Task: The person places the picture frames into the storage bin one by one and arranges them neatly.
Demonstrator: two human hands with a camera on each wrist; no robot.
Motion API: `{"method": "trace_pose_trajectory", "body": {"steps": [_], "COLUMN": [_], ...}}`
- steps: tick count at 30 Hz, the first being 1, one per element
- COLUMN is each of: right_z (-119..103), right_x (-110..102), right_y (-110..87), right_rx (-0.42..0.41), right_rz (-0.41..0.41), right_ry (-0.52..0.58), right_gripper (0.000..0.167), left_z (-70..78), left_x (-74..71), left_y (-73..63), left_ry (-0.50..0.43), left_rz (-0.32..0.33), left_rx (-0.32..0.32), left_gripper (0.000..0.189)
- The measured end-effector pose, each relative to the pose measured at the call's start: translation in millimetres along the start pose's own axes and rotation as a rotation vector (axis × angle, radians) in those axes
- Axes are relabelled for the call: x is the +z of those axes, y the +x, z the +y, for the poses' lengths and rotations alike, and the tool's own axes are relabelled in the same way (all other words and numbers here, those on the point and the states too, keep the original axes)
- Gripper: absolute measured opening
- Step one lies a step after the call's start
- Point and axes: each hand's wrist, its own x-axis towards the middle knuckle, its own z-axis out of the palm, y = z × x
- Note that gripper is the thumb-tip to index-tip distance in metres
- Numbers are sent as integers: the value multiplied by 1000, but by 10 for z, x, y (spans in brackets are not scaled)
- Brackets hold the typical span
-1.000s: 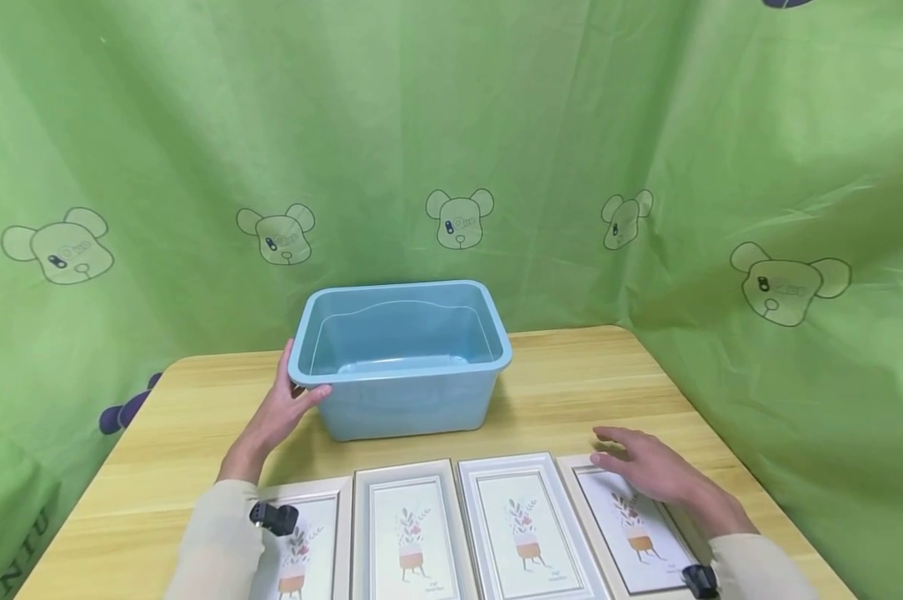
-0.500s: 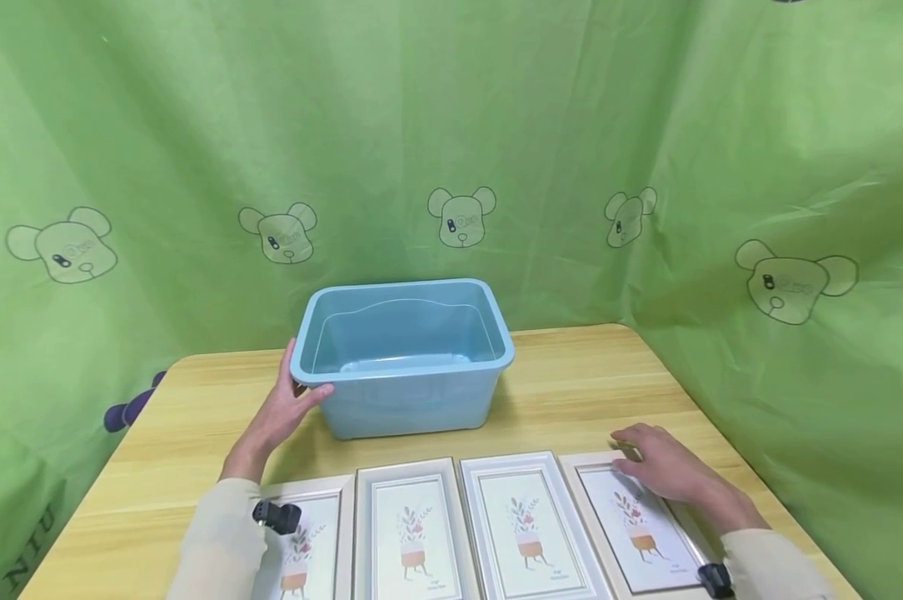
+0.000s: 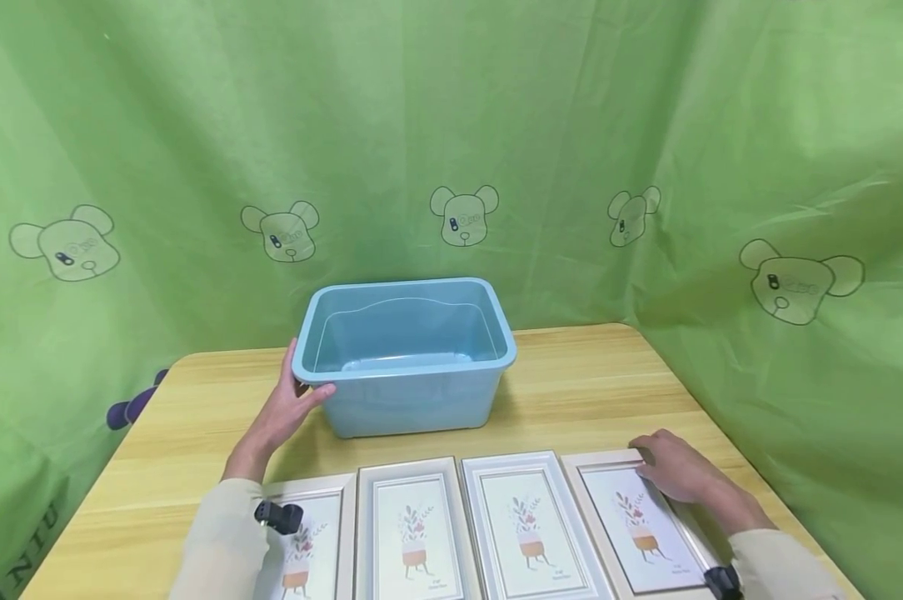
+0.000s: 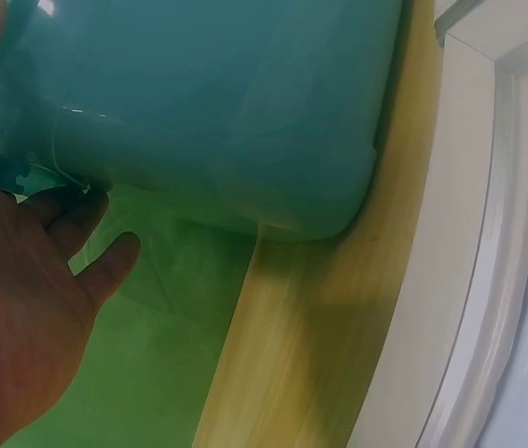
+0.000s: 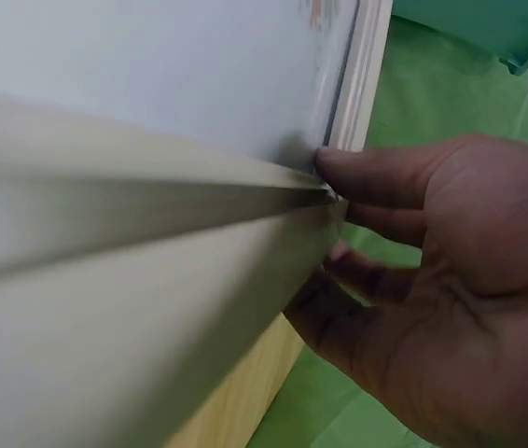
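A light-blue plastic tub (image 3: 414, 404) stands upright on the table's far half, nothing inside it. My left hand (image 3: 277, 414) holds its left front corner below the rim, thumb along the front wall and fingers on the left side. The left wrist view shows fingers of that hand (image 4: 31, 299) under the rim of the tub (image 4: 217, 112). At the right end of a row of picture frames, my right hand (image 3: 687, 477) grips the far right corner of the rightmost picture frame (image 3: 639, 525). Seen from the right wrist, the thumb (image 5: 376, 175) lies on the frame's border (image 5: 152, 219), other fingers at its edge.
Three more picture frames lie flat side by side: a white one (image 3: 530, 533), a champagne one (image 3: 417, 537) and another (image 3: 346, 533) partly under my left sleeve. Green curtains (image 3: 391, 125) close off the back and sides of the wooden table (image 3: 586, 375).
My right hand has moved right along the far edge of the rightmost picture frame and closed on its corner. The left hand stays on the tub; the view has shifted slightly.
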Motion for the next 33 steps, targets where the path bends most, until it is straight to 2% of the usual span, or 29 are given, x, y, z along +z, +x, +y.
{"method": "trace_pose_trajectory", "body": {"steps": [8,14,20,27,33], "right_z": [59,69,52,83,164], "right_x": [5,24,-5,-51,-135], "right_y": [5,-13,-33,-24,-34], "right_rx": [39,13,24,23,4], "right_rz": [-37,-17,2,19,25], "right_ry": [-6,-28,-29,49,185], "right_gripper": [43,41,43,40,38], "left_z": [-28,-35,-31,-16,-36], "left_x": [-11,-9,-4,-12,-7], "left_y": [0,-7,-8,-17,-10], "left_ry": [17,17,28,43,34], "left_rz": [5,-1,1,0,-3], "left_rx": [5,-1,4,-4,0], "left_gripper": [100,101,101,102,102]}}
